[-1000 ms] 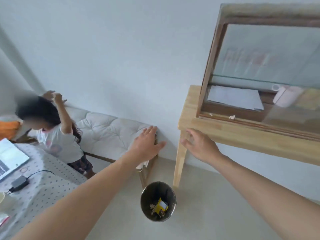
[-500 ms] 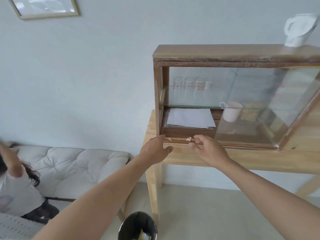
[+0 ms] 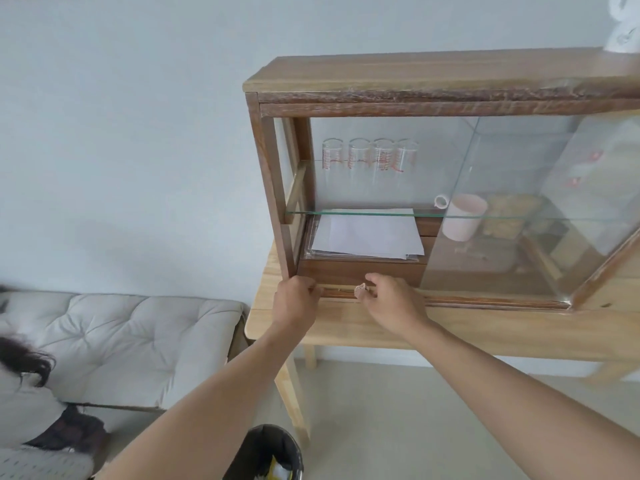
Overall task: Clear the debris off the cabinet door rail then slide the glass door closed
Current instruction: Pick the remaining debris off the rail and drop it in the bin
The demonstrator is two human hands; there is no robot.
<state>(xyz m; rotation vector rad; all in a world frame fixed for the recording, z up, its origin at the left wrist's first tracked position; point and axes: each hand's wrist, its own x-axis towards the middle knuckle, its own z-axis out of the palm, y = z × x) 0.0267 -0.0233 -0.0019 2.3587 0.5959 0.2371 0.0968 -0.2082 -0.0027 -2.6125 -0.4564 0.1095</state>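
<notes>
The right hand (image 3: 391, 301) has its fingers (image 3: 372, 279) curled loosely over the bottom rail (image 3: 337, 293), thumb and forefinger drawn toward each other on either side of a small pale scrap of debris (image 3: 360, 289). They touch it or all but touch it; I can't tell whether the pinch has closed. The left hand (image 3: 296, 301) sits at the rail's left end, against the cabinet's corner post (image 3: 273, 202), fingers folded under so that I can't say whether they hold anything.

The scrap lies in the groove just left of the right fingertips, so the right hand is plainly the nearer one for it. The rail runs left to right along the front of the wooden cabinet (image 3: 415, 77), and between the two hands it looks mostly bare apart from that one piece, though finer crumbs would be too small to make out.

The glass door (image 3: 502, 202) stands slid to the right, its left edge just right of the right hand, leaving the left bay with its stack of paper (image 3: 367, 237) open. To close, it must travel leftward along the groove, straight through where both hands now rest, so they will need to lift clear first. A dark bin (image 3: 266, 452) waits on the floor below, between the arms, handy for dropping the scrap.
</notes>
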